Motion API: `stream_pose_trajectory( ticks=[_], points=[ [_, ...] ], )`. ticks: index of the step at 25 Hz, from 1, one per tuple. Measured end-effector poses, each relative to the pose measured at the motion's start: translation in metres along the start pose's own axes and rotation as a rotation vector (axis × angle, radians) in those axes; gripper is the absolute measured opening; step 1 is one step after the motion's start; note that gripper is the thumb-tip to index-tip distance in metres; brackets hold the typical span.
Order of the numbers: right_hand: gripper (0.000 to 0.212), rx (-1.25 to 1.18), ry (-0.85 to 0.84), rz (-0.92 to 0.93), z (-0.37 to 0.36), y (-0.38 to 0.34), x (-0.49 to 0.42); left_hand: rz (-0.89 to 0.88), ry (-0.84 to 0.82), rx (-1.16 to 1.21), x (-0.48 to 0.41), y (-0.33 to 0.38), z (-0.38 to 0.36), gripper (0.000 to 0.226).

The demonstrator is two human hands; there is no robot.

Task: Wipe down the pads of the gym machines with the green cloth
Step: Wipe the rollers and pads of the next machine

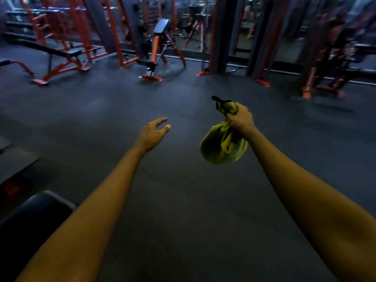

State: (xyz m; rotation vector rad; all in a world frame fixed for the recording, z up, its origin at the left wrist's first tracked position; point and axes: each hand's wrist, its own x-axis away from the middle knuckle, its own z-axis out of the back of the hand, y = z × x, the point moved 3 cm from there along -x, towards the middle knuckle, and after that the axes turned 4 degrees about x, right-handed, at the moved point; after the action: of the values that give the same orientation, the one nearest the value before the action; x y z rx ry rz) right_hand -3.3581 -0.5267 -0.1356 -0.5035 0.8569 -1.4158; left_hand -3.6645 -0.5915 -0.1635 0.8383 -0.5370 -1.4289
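Note:
My right hand (240,119) grips the bunched green cloth (222,145), which hangs below my fist over the dark floor. A black nozzle-like part (216,99) sticks out above the fist, wrapped by the cloth; what it belongs to is hidden. My left hand (154,130) is stretched forward, fingers relaxed and spread, holding nothing. A black pad (30,212) lies at the lower left beside my left forearm. Far ahead stands an orange-framed machine with a tilted black pad (161,26). A flat black bench pad (50,49) sits at the far left.
Dark rubber floor (183,190) spreads between me and the machines. Orange racks and frames (114,31) line the back, with a mirror or glass wall behind. Another orange machine (329,64) stands at the right. A grey platform edge (14,163) shows at the left.

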Motion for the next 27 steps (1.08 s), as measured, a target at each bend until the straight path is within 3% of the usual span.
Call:
stream_pose_trajectory(
  ticks=[7, 15, 27],
  points=[
    [0.030, 0.129, 0.241, -0.123, 0.149, 0.061, 0.010, -0.292, -0.205, 0.046, -0.057, 0.116, -0.098, 0.044],
    [0.022, 0.182, 0.454, -0.263, 0.296, 0.145, 0.001, -0.496, -0.414, 0.093, -0.108, 0.250, -0.241, 0.047],
    [0.018, 0.199, 0.597, -0.326, 0.459, 0.267, -0.095, -0.614, -0.499, 0.080, -0.236, 0.418, -0.407, 0.051]
  ],
)
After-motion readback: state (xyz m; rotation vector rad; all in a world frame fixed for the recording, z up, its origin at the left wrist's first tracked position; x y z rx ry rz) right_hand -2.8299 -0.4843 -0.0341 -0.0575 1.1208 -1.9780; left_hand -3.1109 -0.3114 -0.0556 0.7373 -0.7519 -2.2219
